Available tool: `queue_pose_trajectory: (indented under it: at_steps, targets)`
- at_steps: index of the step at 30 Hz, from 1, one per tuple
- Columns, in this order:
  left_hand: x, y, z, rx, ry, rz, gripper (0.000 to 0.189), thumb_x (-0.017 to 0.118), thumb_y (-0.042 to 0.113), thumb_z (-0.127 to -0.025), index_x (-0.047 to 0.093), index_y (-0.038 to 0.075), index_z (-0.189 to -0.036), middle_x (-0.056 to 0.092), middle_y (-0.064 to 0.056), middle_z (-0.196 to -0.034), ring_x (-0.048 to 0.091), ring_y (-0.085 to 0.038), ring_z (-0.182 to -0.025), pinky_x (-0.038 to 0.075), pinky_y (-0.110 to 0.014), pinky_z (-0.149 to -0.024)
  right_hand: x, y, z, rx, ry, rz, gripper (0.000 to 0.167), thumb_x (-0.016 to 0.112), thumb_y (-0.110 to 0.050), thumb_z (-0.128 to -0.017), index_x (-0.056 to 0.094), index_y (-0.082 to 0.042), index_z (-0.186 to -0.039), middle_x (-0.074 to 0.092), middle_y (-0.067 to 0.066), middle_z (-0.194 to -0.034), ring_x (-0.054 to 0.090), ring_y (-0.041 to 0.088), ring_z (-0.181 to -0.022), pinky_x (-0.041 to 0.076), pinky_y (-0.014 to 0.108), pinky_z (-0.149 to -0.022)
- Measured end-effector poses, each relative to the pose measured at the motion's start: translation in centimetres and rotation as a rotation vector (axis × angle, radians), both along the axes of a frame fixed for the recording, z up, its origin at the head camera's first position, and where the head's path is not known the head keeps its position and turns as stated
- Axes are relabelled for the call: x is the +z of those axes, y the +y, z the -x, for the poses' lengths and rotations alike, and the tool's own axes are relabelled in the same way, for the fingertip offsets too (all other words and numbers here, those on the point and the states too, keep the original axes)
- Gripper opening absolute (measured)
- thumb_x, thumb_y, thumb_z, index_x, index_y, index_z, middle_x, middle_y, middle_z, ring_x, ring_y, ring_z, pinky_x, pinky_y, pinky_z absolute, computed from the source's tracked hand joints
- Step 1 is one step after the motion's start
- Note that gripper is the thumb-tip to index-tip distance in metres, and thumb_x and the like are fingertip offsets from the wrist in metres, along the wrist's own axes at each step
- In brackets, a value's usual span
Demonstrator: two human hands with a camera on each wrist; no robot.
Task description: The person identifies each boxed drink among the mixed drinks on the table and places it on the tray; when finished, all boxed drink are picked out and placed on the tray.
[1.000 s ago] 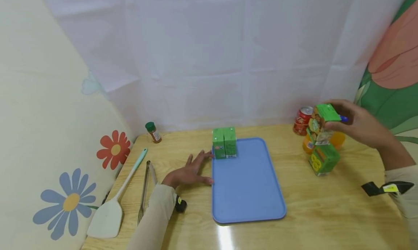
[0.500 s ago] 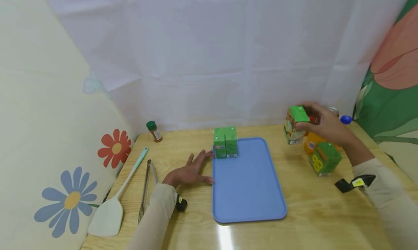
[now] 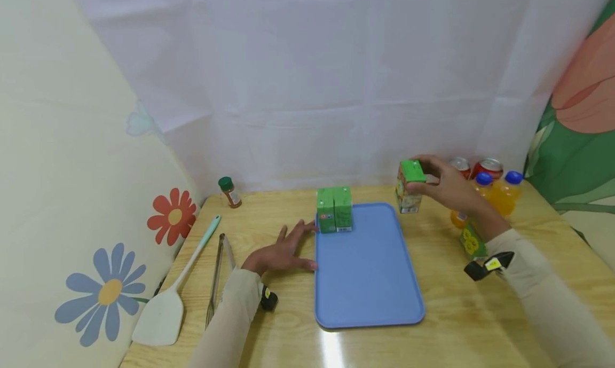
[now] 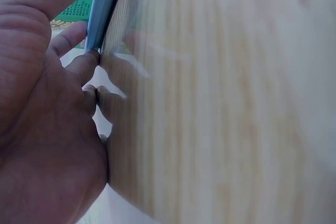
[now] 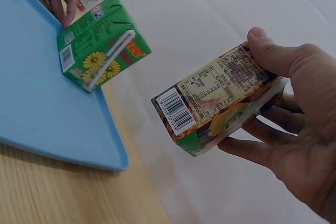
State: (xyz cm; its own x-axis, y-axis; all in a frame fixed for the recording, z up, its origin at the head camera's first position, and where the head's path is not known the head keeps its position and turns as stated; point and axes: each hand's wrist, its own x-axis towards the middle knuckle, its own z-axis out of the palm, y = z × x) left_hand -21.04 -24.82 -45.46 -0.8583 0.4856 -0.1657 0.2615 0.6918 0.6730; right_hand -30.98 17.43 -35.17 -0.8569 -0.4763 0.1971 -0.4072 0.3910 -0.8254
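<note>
My right hand [image 3: 447, 186] grips a green-topped brown drink carton [image 3: 409, 189] near its top, just beyond the tray's far right corner. In the right wrist view the thumb and fingers clasp this carton [image 5: 210, 100] on opposite sides, its barcode end pointing toward the tray. The blue tray [image 3: 370, 272] lies flat on the table. Two green drink cartons [image 3: 333, 210] stand side by side at its far left corner; one carton [image 5: 102, 45] shows yellow flowers and a straw. My left hand [image 3: 281, 253] lies with fingers spread, fingertips at the tray's left rim.
Behind my right forearm stand two orange drink bottles [image 3: 506, 194], red cans [image 3: 487, 169] and another green carton [image 3: 472, 241], partly covered by the arm. To the left lie a white spatula [image 3: 160, 317] and metal tongs [image 3: 216, 274]. A green-capped spice jar [image 3: 229, 193] stands at the back.
My right hand has carried the brown carton leftward from above the bottles to near the tray's far right corner, uncovering bottles and cans. The left hand stays at the tray's rim.
</note>
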Motion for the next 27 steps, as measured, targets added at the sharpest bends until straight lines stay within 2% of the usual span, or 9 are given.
queue_pose_trajectory:
  at_steps: [5,10,16,20,27]
  targets:
    - [-0.1,0.0,0.1,-0.004,-0.001,0.001,0.095,0.077,0.051,-0.085,0.022,0.026,-0.158,0.003,0.001,-0.169,-0.012,-0.026,-0.153,-0.02,-0.05,-0.118,-1.4,-1.7,0.4,-0.01,-0.002,0.004,0.06,0.072,-0.04,-0.093,0.046,-0.022,-0.144,0.052,0.006,-0.137,0.049,0.03,-0.128,0.05,0.05,-0.098]
    - [-0.3,0.0,0.2,-0.001,0.001,0.013,0.095,0.077,0.052,-0.084,0.022,0.029,-0.158,0.003,0.003,-0.169,-0.012,-0.024,-0.153,-0.02,-0.049,-0.118,-2.7,-3.4,0.8,0.014,0.003,0.029,0.063,0.076,-0.039,-0.09,0.047,-0.02,-0.143,0.053,0.007,-0.137,0.049,0.031,-0.129,0.047,0.052,-0.102]
    - [-0.1,-0.2,0.2,0.004,-0.005,0.015,0.095,0.077,0.052,-0.085,0.021,0.029,-0.159,0.001,0.0,-0.169,-0.013,-0.025,-0.152,-0.02,-0.049,-0.118,-4.2,-5.5,1.4,0.053,-0.001,0.052,0.067,0.078,-0.034,-0.089,0.046,-0.015,-0.145,0.053,0.01,-0.139,0.049,0.032,-0.131,0.046,0.054,-0.103]
    - [0.1,-0.2,0.1,0.014,-0.017,0.017,0.096,0.077,0.052,-0.084,0.021,0.029,-0.159,-0.002,-0.002,-0.169,-0.014,-0.025,-0.152,-0.021,-0.048,-0.118,-5.2,-6.8,1.7,0.067,-0.017,0.051,0.067,0.079,-0.036,-0.088,0.048,-0.017,-0.144,0.054,0.008,-0.138,0.049,0.03,-0.13,0.045,0.054,-0.105]
    - [-0.1,-0.2,0.0,0.009,-0.018,0.006,0.093,0.077,0.051,-0.085,0.022,0.029,-0.157,0.003,0.003,-0.169,-0.014,-0.024,-0.152,-0.02,-0.049,-0.118,-6.6,-8.6,1.5,0.073,-0.073,0.092,0.071,0.084,-0.037,-0.082,0.05,-0.015,-0.14,0.056,0.009,-0.137,0.049,0.031,-0.13,0.042,0.055,-0.107]
